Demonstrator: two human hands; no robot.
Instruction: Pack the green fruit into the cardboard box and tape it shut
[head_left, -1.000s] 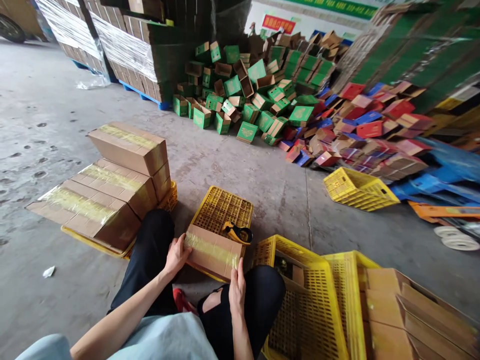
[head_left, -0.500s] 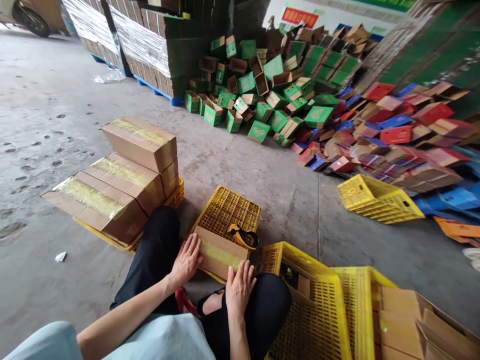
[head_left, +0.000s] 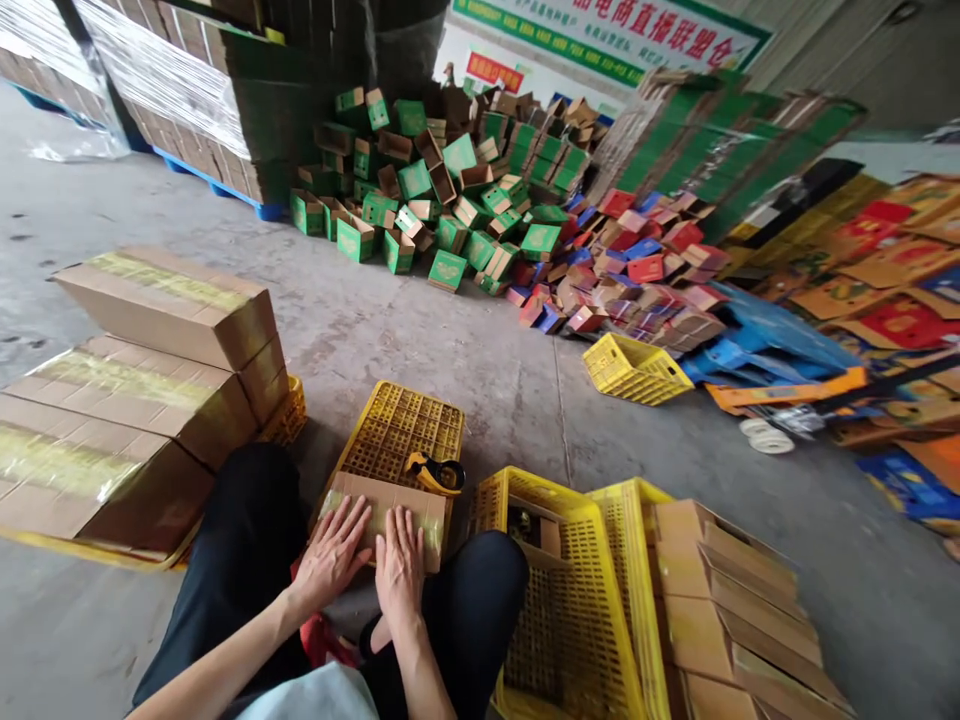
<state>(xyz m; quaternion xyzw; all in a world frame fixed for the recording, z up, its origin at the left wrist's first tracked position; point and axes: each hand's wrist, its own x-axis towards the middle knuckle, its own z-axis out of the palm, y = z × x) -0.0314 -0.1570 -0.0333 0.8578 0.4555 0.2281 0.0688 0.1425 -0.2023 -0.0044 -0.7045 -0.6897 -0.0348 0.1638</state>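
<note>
A small brown carton (head_left: 420,508) with yellowish tape along its top lies on an upturned yellow crate (head_left: 397,436) between my knees. My left hand (head_left: 334,552) lies flat on the carton's left part, fingers spread. My right hand (head_left: 399,562) lies flat beside it, fingers stretched out on the middle of the top. A yellow and black tape dispenser (head_left: 436,472) rests on the crate just beyond the carton.
Taped brown cartons (head_left: 150,390) are stacked on a low yellow crate at my left. A deep yellow crate (head_left: 577,600) and flat cardboard blanks (head_left: 742,610) stand at my right. Heaps of green boxes (head_left: 442,200) and red and blue boxes (head_left: 637,270) lie ahead on the concrete floor.
Both hands moved from the carton's ends onto its top and now lie side by side, flat. The carton has been lowered level onto the crate. My view swung right.
</note>
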